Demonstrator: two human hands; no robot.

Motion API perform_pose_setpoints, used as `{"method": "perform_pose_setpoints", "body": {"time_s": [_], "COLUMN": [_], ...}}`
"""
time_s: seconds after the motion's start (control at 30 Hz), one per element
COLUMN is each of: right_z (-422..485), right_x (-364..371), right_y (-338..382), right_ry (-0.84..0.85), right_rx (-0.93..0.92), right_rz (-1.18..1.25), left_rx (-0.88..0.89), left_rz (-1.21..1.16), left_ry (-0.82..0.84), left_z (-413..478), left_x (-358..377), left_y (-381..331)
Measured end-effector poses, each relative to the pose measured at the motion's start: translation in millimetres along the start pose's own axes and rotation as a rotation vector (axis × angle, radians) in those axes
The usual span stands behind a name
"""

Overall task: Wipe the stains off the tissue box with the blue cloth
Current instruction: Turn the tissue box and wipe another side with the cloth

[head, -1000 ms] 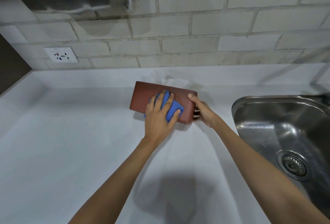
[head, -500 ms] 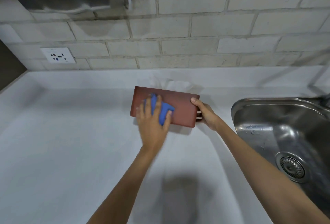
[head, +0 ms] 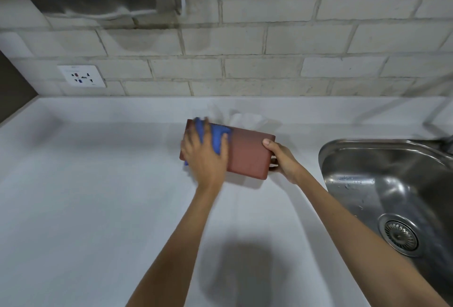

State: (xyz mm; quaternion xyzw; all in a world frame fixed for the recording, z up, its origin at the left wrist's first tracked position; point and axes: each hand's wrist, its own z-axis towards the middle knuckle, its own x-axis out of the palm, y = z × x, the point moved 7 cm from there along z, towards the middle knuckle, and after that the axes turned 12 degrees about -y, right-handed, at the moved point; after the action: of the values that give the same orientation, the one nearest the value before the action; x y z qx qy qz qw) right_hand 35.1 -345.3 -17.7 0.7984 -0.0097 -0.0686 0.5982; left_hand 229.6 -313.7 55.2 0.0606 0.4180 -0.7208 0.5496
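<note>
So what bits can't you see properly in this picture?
All in the head view:
- Stains on the tissue box: none can be made out; the left hand and blue cloth cover its left end.
- Left hand: motion-blurred, fingers unclear.
- Right hand: fingers tucked behind the box's right end.
- Sink: cut off by the right edge.
- Wall socket: markings too small.

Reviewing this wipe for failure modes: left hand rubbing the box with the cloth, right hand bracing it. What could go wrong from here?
1. The right hand pinches only the far end of the tissue box; the push could twist it loose.
2. The blue cloth rubs near the white tissue and may snag it.
3. The left hand is blurred; parts may be skipped.
</note>
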Motion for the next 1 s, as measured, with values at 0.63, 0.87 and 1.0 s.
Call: {"method": "perform_pose_setpoints", "body": {"time_s": [0.63,0.87,1.0], "right_z": [-26.3,-34.6,-51.3], "right_x": [13.5,25.2,32.5], "right_y": [6.1,11.7,12.8], "right_ry": [-0.006,-0.322,-0.462], "right_rx": [0.005,0.004,-0.113], "right_rz": [0.200,0.309,0.213], "left_rx": [0.290,-0.197,-0.554], "left_rz": [-0.046,-0.384,-0.503], "left_ry": [0.113,0.006,-0.020], "left_z": [-68.2,-54.7,-56.9], "left_x": [1.9,-16.0,-12.4], "left_y": [-52.5,-19.4,8.9]}}
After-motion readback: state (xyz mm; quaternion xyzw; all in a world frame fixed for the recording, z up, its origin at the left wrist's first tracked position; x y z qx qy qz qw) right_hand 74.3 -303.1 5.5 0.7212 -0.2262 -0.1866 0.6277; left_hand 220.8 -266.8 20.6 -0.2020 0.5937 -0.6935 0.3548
